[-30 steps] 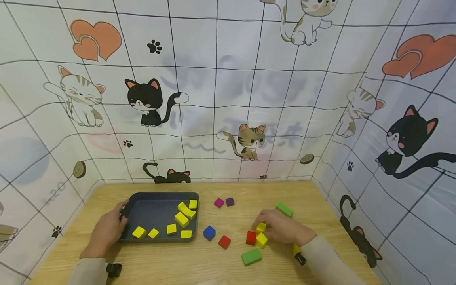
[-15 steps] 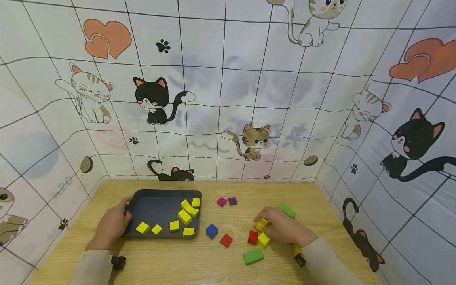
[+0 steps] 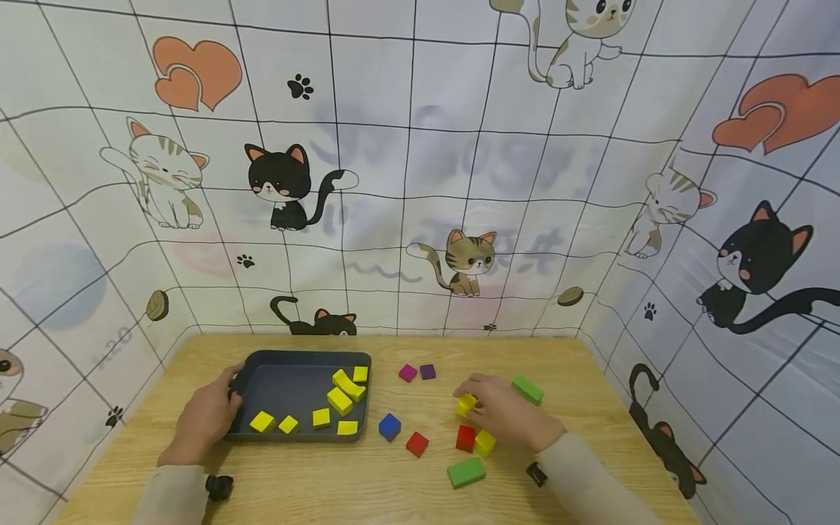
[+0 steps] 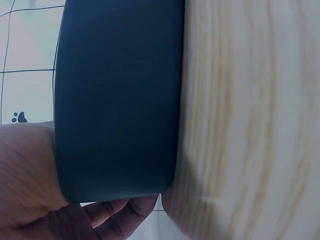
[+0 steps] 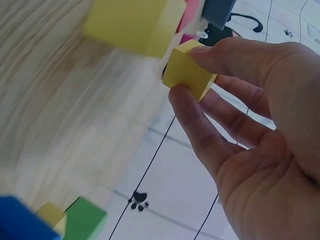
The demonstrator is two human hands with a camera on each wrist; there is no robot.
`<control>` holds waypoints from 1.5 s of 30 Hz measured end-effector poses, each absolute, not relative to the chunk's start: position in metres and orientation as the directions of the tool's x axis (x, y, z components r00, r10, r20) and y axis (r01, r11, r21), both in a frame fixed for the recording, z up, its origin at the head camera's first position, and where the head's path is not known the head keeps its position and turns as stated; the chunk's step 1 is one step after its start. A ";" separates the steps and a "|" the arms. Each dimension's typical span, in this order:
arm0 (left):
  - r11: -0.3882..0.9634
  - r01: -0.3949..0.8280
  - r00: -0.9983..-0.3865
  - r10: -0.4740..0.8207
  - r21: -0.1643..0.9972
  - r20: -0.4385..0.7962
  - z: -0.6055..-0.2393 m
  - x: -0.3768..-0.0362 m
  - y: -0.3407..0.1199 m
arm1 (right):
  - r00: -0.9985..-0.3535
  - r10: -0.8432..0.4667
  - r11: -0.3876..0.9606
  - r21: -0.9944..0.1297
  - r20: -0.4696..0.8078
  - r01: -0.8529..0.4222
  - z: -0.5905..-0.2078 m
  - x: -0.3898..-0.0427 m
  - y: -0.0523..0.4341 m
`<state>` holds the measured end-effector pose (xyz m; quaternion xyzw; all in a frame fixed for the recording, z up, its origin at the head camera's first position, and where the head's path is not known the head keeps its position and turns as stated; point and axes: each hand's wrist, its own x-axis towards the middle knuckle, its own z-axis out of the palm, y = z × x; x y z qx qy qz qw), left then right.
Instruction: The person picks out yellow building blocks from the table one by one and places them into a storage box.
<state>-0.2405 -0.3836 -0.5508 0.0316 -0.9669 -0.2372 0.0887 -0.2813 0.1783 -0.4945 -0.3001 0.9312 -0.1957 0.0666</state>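
My left hand (image 3: 205, 418) holds the left edge of a dark grey tray (image 3: 278, 383), its thumb over the rim. In the left wrist view the tray's side wall (image 4: 120, 100) hides part of that hand. Several yellow blocks (image 3: 340, 401) lie in the tray, mostly along its front and right sides. My right hand (image 3: 508, 414) pinches a yellow block (image 5: 186, 72) between thumb and fingertips. Just below that hand, a red block (image 3: 465, 437) and another yellow block (image 3: 485, 443) lie side by side on the table.
Between tray and right hand lie a blue block (image 3: 389, 427) and a red block (image 3: 416, 444). Pink (image 3: 407, 373) and purple (image 3: 428, 372) cubes sit farther back. Green blocks lie in front (image 3: 467, 472) and behind the right hand (image 3: 528, 389). A cat-print curtain (image 3: 407, 168) encloses the table.
My right hand has moved left and slightly away from the red block, carrying the yellow block with it. The left hand stays on the tray; the head view has shifted slightly.
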 end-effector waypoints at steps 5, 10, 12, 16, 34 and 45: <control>0.881 -0.019 -0.984 -0.101 0.472 0.149 -0.550 -0.239 -0.383 | -0.788 -0.615 0.725 -0.382 0.018 -0.574 -0.494 -0.284 0.160; 0.886 -0.018 -0.983 -0.100 0.463 0.153 -0.551 -0.240 -0.383 | -0.766 -0.642 0.717 -0.325 0.037 -0.617 -0.489 -0.288 0.138; 0.887 -0.016 -0.982 -0.100 0.462 0.158 -0.551 -0.240 -0.383 | -0.763 -0.645 0.715 -0.322 0.038 -0.621 -0.486 -0.289 0.128; 0.885 -0.017 -0.981 -0.104 0.466 0.162 -0.550 -0.239 -0.383 | -0.740 -0.671 0.687 -0.334 0.049 -0.645 -0.483 -0.292 0.108; 0.882 0.002 -0.982 -0.086 0.470 0.165 -0.548 -0.240 -0.383 | -0.665 -0.743 0.618 -0.306 0.072 -0.724 -0.482 -0.311 0.029; 0.884 -0.007 -0.985 -0.087 0.468 0.149 -0.545 -0.242 -0.384 | -0.603 -0.793 0.576 -0.218 0.084 -0.788 -0.483 -0.315 -0.031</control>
